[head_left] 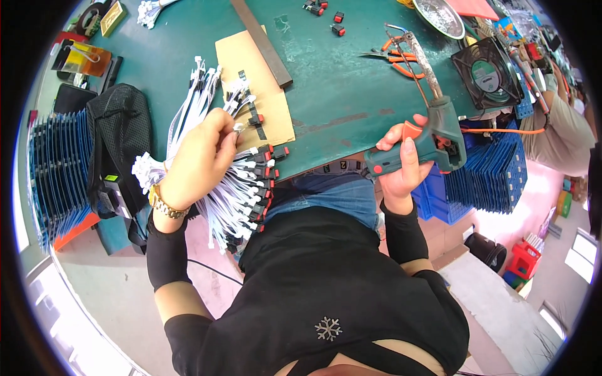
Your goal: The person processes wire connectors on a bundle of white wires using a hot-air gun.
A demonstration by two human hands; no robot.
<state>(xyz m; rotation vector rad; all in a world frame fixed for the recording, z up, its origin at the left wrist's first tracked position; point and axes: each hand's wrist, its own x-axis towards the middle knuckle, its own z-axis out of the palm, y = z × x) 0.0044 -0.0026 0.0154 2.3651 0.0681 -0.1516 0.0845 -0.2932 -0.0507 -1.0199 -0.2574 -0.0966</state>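
Observation:
My left hand [204, 156], a gold watch at its wrist, is closed in a pinch over a thick bundle of white wires [216, 207]. Small white connectors end the wires on one side, black-and-red switches [262, 188] on the other. What sits between the fingertips is partly hidden, but it looks like a white wire near a lone switch [256, 119] on a brown cardboard sheet [273, 116]. A green soldering gun [442, 135] with an orange trigger is gripped in my right hand [406, 164]. Its long metal barrel points away over the table.
On the green table [338, 75] lie a dark metal bar [263, 47], orange-handled pliers [398, 59] and several loose switches [338, 29]. A black fan [486, 75] and a metal dish [439, 17] stand at the right. A black mesh bag [119, 138] and blue racks [59, 169] are left.

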